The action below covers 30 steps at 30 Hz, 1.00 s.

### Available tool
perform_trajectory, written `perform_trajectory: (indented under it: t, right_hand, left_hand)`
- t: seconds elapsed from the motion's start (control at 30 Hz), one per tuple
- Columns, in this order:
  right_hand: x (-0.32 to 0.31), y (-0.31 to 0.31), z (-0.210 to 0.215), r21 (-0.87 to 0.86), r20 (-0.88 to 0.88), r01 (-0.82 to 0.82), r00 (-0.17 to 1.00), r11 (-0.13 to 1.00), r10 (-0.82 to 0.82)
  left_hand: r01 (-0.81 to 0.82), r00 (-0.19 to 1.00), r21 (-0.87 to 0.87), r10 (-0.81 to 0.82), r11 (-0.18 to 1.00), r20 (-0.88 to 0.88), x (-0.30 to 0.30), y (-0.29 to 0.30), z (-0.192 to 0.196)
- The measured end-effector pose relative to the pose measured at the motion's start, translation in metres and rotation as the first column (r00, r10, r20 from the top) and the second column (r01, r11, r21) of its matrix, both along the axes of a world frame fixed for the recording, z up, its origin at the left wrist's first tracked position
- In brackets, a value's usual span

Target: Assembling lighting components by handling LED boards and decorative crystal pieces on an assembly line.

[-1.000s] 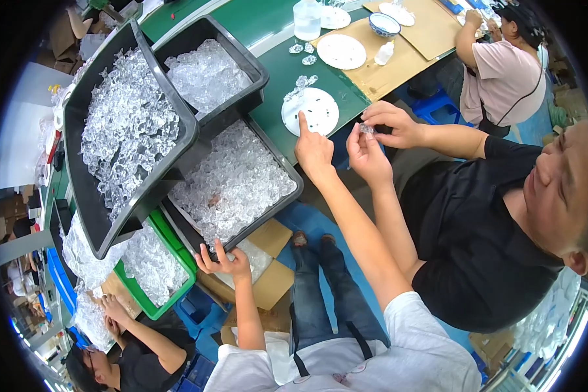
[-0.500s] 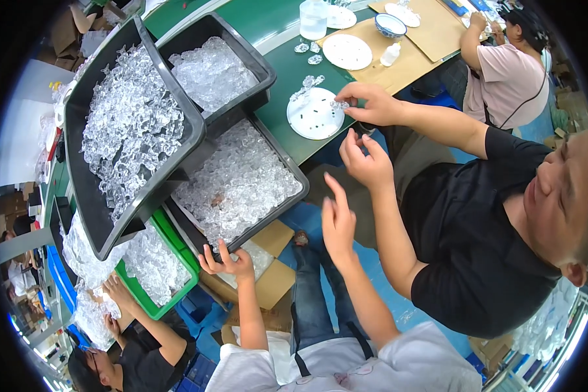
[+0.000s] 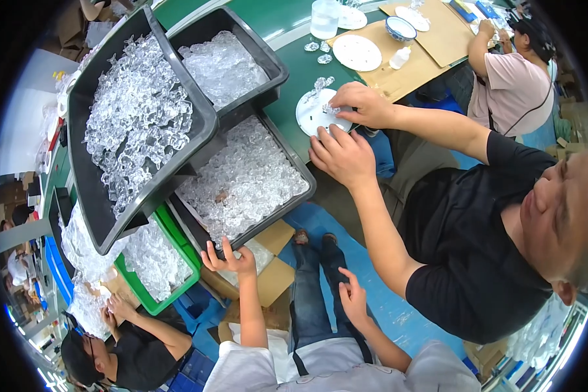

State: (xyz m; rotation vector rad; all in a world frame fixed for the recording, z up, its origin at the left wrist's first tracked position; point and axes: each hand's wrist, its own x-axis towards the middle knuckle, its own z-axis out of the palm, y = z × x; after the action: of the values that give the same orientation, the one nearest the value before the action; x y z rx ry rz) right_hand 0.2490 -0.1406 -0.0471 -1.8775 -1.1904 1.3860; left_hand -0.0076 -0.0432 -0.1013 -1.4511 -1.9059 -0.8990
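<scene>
My left hand (image 3: 230, 261) is at the near corner of a black plastic tray (image 3: 277, 211), its spread fingertips against the rim. The tray holds a heap of small clear plastic pieces (image 3: 248, 176). My right hand (image 3: 353, 298) is held low over my legs, index finger stretched out and nothing visible in it. To the right a co-worker in a black shirt has both hands (image 3: 346, 153) over a white round plate (image 3: 310, 117). That person's upper hand pinches a small clear piece.
More black bins (image 3: 206, 124) of clear pieces stand stacked at left, above a green crate (image 3: 155, 306). The green table (image 3: 287, 72) carries a bowl (image 3: 400, 29), a small white bottle (image 3: 400, 58) and cardboard. An open carton (image 3: 277, 274) is below the tray. Other people sit around.
My right hand has dropped back toward my body, away from the co-worker. The co-worker's nearer hand has moved up to the plate. My left hand stays at the tray corner.
</scene>
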Motion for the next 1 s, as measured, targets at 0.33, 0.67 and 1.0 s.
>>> perform_trajectory:
  t: [0.33,0.67,1.0]
  right_hand:
    - [0.042,-0.100,-0.088,-0.168,0.322,-0.144,0.927,0.975,0.193]
    - [0.047,-0.114,-0.101,-0.261,0.290,-0.131,0.934,0.956,0.207]
    - [0.049,-0.109,-0.096,-0.273,0.248,-0.104,0.953,0.956,0.174]
  left_hand:
    - [0.033,0.999,0.066,-0.032,0.997,-0.022,-0.001,0.003,-0.007]
    - [0.019,0.999,0.069,-0.017,0.997,-0.035,0.001,0.006,-0.002]
    - [0.010,0.999,0.075,-0.008,0.997,-0.036,0.000,0.005,-0.003]
